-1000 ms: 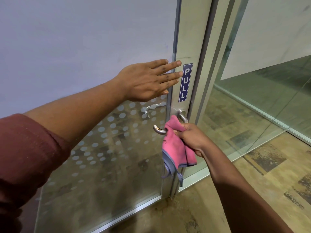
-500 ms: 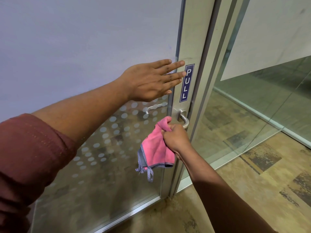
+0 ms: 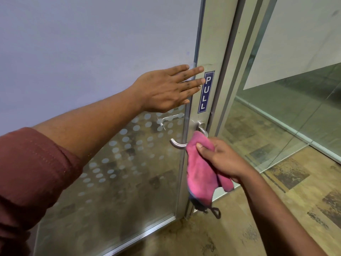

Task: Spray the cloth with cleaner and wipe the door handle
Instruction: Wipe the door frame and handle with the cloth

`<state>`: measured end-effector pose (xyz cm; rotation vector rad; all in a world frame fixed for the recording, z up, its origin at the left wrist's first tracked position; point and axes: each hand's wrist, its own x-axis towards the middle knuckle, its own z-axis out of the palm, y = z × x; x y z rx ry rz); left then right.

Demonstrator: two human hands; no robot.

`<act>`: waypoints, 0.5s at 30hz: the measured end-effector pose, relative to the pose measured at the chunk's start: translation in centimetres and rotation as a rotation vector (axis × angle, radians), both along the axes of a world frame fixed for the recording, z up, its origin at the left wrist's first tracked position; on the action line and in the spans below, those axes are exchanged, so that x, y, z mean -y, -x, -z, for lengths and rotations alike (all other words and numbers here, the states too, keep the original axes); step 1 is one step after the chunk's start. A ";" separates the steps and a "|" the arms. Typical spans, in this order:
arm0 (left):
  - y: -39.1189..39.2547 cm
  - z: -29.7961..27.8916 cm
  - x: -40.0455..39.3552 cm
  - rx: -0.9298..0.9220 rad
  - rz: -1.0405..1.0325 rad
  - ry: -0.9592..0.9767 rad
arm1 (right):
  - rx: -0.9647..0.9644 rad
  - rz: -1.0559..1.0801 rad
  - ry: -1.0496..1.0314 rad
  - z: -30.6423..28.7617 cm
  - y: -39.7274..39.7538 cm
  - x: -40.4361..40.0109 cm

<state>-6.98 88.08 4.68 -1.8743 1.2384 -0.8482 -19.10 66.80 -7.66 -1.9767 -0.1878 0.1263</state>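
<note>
A silver lever door handle (image 3: pixel 177 144) sticks out from the metal stile of a glass door (image 3: pixel 103 182). My right hand (image 3: pixel 219 157) grips a pink cloth (image 3: pixel 200 170) with a dark blue hem and presses its top against the handle's right part, near the pivot. The handle's left end shows bare. My left hand (image 3: pixel 166 87) lies flat and open on the door just above the handle, fingers reaching the stile beside a blue PULL label (image 3: pixel 206 92). No spray bottle is in view.
The door's upper glass is frosted, the lower part dotted and see-through. A fixed glass panel (image 3: pixel 287 111) stands to the right of the door frame. Patterned brown floor (image 3: pixel 295 209) runs below and to the right.
My right hand slid the cloth left along the handle and then back right toward the pivot, baring the handle's left end again. My left hand stayed flat on the door.
</note>
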 end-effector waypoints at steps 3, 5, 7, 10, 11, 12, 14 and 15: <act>-0.1 0.0 -0.1 0.008 0.007 0.002 | 0.200 0.039 0.412 -0.3 0.1 1.7; 0.0 0.0 -0.1 0.007 0.003 -0.001 | 0.222 -0.018 0.628 0.2 0.5 2.2; 0.0 0.0 -0.1 0.001 0.006 0.008 | 0.164 0.001 0.753 1.0 1.0 2.5; -0.1 -0.1 0.0 -0.015 0.010 0.020 | 0.125 0.185 0.714 2.2 1.2 2.8; -0.1 -0.1 0.0 -0.019 0.007 0.020 | 0.102 0.228 0.669 2.5 1.1 3.0; -0.1 -0.1 0.0 -0.021 0.003 0.019 | 0.080 0.259 0.623 2.8 0.9 3.2; 0.0 -0.1 -0.1 -0.021 0.001 0.020 | 0.033 0.308 0.525 3.3 0.6 3.4; 0.0 -0.1 -0.1 -0.021 0.004 0.022 | 0.031 0.335 0.482 3.6 0.3 3.6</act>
